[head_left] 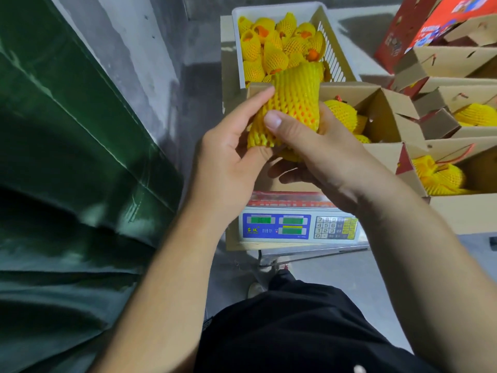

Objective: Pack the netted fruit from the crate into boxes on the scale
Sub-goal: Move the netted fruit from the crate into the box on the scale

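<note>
An orange fruit in a yellow foam net (293, 103) is held in the air by both hands. My left hand (228, 149) grips the net's lower left end, and my right hand (317, 154) holds it from below with the thumb on its front. Behind them an open cardboard box (387, 114) sits on the scale (298, 227) and contains netted fruit (341, 114). The white crate (271, 12) farther back is full of several netted fruits (274, 47).
More open cardboard boxes (457, 160) with netted fruit stand to the right, with red printed boxes (430, 25) behind them. A green tarp (67, 157) covers the left side. A concrete floor lies below, and my dark-trousered legs are at the bottom.
</note>
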Tool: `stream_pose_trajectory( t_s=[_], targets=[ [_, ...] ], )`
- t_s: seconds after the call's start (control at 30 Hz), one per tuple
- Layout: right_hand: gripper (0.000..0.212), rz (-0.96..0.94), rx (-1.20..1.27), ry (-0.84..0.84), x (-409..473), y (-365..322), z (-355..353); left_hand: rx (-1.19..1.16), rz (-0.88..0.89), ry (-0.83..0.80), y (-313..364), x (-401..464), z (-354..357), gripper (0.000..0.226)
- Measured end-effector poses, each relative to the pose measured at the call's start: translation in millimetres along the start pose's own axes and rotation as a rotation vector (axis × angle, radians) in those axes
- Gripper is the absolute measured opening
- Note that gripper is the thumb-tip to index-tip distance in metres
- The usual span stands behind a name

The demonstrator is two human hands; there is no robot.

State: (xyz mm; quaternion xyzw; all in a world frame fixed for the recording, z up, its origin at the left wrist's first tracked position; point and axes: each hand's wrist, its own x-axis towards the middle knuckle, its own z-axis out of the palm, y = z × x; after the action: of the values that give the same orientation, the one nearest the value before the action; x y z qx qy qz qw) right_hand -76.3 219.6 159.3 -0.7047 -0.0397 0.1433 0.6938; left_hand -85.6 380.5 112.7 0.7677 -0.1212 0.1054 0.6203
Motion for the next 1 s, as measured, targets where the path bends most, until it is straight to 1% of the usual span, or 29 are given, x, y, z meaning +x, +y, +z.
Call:
stream_pose_trajectory(
  t_s=[0.1,0.13,0.2,0.23,0.27,0.33,0.37,0.4,0.43,0.47,0.5,0.53,0.57,0.6,0.67,0.73,0.8,0.87,0.93,1.0],
  targets=[
    [0.057,0.036,0.089,-0.004,1,7,-1,0.006,-0.013,0.021,2,-3,4,0.062],
    [0.056,0.038,0.136,-0.02,1,10,-3,0.002,-0.014,-0.005,3,-2,4,0.062],
    [0.046,0.02,0.243,-0.025,4,15,-10,0.006,-0.017,-0.088,4,0,-1,0.063],
    [0.042,-0.005,0.251,0.005,8,16,-17,0.031,-0.023,-0.118,4,2,-4,0.063],
    [0.043,-0.04,0.212,0.072,11,16,-27,0.067,-0.037,-0.13,3,4,-7,0.061],
    [0.053,-0.133,0.006,0.288,19,15,-51,0.114,-0.083,-0.108,2,7,-13,0.055],
    [0.058,-0.177,-0.149,0.387,23,15,-65,0.114,-0.112,-0.089,0,7,-15,0.053],
    [0.066,-0.194,-0.33,0.453,27,15,-78,0.109,-0.14,-0.073,-3,7,-17,0.05],
    [0.077,-0.158,-0.529,0.478,31,15,-91,0.112,-0.167,-0.066,-5,8,-19,0.047],
    [0.088,-0.077,-0.734,0.459,35,15,-101,0.121,-0.192,-0.067,-7,8,-20,0.044],
    [0.098,0.005,-0.902,0.394,39,16,-108,0.133,-0.215,-0.075,-9,9,-20,0.042],
    [0.103,0.056,-1.004,0.316,41,16,-111,0.146,-0.235,-0.086,-11,9,-20,0.041],
    [0.102,0.07,-1.048,0.267,42,18,-112,0.161,-0.249,-0.1,-12,10,-20,0.039],
    [0.096,0.06,-1.051,0.263,42,19,-111,0.174,-0.255,-0.11,-13,10,-20,0.039],
    [0.08,0.016,-1.021,0.33,41,23,-108,0.197,-0.257,-0.123,-14,11,-21,0.037],
    [0.072,0.033,-1.068,0.337,42,27,-106,0.208,-0.263,-0.136,-16,13,-21,0.037],
    [0.072,0.105,-1.181,0.28,44,31,-106,0.211,-0.272,-0.152,-18,14,-20,0.037],
    [0.073,0.131,-1.203,0.271,46,33,-108,0.215,-0.281,-0.166,-19,13,-19,0.037],
    [0.073,0.106,-1.183,0.335,46,32,-110,0.221,-0.287,-0.181,-19,11,-18,0.036],
    [0.072,0.063,-1.215,0.421,43,31,-108,0.231,-0.288,-0.19,-16,10,-17,0.036]
  ],
)
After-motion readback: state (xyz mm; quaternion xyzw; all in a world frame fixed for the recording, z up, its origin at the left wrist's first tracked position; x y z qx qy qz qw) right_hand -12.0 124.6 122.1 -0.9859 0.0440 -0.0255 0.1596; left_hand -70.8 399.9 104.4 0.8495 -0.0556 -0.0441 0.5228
